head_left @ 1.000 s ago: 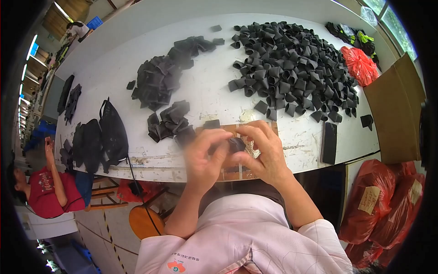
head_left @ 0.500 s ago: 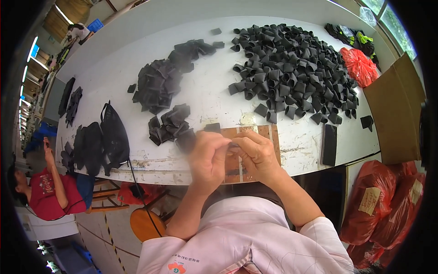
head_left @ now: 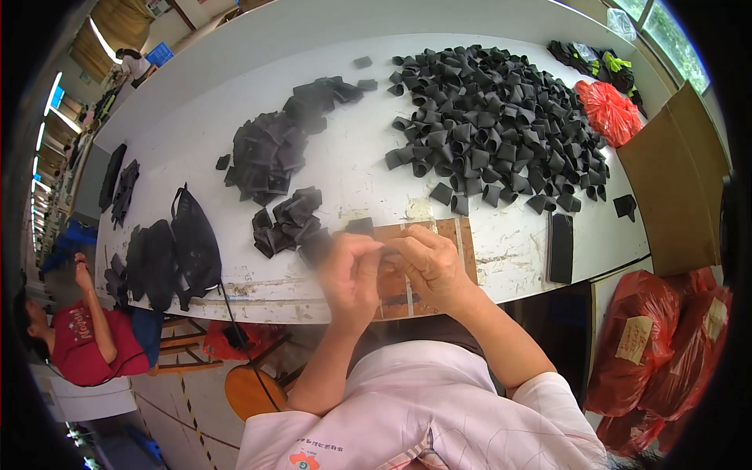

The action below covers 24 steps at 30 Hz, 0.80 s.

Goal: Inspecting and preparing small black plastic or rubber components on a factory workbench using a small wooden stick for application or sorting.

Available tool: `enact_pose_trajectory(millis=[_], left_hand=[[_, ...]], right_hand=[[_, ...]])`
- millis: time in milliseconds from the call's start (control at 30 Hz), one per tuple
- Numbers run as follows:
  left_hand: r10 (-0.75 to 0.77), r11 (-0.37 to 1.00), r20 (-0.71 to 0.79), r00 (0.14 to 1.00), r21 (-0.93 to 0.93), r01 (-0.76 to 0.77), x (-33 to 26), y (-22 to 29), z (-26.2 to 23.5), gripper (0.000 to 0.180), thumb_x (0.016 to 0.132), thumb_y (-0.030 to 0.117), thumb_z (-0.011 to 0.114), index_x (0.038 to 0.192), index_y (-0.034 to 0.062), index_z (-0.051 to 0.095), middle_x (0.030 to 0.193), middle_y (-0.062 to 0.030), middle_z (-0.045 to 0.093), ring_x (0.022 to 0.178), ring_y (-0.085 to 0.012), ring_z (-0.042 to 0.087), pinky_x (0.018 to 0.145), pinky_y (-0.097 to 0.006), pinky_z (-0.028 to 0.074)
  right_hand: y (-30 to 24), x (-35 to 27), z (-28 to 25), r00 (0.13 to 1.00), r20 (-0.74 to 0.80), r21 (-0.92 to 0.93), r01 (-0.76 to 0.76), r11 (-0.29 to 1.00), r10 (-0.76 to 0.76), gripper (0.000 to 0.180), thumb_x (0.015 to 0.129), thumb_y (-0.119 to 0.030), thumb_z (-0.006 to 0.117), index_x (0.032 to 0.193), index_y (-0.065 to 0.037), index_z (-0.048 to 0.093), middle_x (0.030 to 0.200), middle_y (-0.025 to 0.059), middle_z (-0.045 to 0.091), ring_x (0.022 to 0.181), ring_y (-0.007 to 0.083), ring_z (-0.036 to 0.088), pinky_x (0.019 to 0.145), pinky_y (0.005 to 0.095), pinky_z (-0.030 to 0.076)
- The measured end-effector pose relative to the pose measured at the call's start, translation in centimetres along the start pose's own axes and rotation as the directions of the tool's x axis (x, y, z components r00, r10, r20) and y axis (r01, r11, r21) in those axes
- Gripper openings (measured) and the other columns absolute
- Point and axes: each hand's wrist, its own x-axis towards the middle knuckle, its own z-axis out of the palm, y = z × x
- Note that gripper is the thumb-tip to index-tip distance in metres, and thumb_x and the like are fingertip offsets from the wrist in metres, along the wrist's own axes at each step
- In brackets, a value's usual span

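Observation:
Above a brown board (head_left: 394,291) at the table's front edge, my two hands meet at the fingertips. My left hand (head_left: 348,276), slightly blurred, is closed in a pinch. My right hand (head_left: 432,265) is also closed, thumb against bent fingers. A dark sliver shows between the fingertips, mostly hidden; its kind cannot be made out. Just beyond my left hand lies a flat black fabric piece (head_left: 360,225). To its left is a small heap of black fabric pieces (head_left: 288,218), with a larger heap of flat pieces (head_left: 268,153) behind. A big pile of black fabric loops (head_left: 501,129) spreads at far right.
A long black block (head_left: 560,249) stands right of the board. Further right are a cardboard sheet (head_left: 675,180) and a red plastic bag (head_left: 609,111). Large red sacks (head_left: 636,345) sit below. Black pouches (head_left: 194,243) lie at left, near a seated person in red (head_left: 98,337).
The view has shifted slightly. My hands stay together over the board in nearly the same pinch; less of the dark sliver shows between the fingertips.

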Motion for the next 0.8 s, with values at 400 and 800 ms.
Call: enact_pose_trajectory(millis=[400, 800], left_hand=[[-0.316, 0.667, -0.012, 0.949, -0.714, 0.213, 0.6, 0.8, -0.3, 0.012, 0.084, 0.012, 0.055, 0.092, 0.0031, 0.057, 0.09, -0.0085, 0.054, 0.086, -0.0169, 0.049, 0.082, -0.03, 0.039], [-0.26, 0.809, -0.156, 0.953, -0.573, 0.127, 0.4, 1.5, 0.5, 0.009, 0.083, 0.008, 0.056, 0.088, 0.0018, 0.06, 0.089, -0.0092, 0.055, 0.085, -0.0166, 0.05, 0.081, -0.028, 0.039]], right_hand=[[-1.2, 0.2, -0.6, 0.993, -0.069, 0.097, -0.094, 0.991, 0.101, 0.018, 0.068, -0.004, 0.064, 0.085, -0.002, 0.057, 0.075, 0.0092, 0.054, 0.063, 0.0238, 0.055, 0.053, 0.0321, 0.045], [-3.0, 1.0, -2.6, 0.979, 0.003, 0.218, -0.201, 0.955, 0.205, 0.035, 0.068, -0.001, 0.058, 0.102, 0.0, 0.054, 0.076, 0.0101, 0.055, 0.062, 0.0193, 0.056, 0.054, 0.0279, 0.046]])
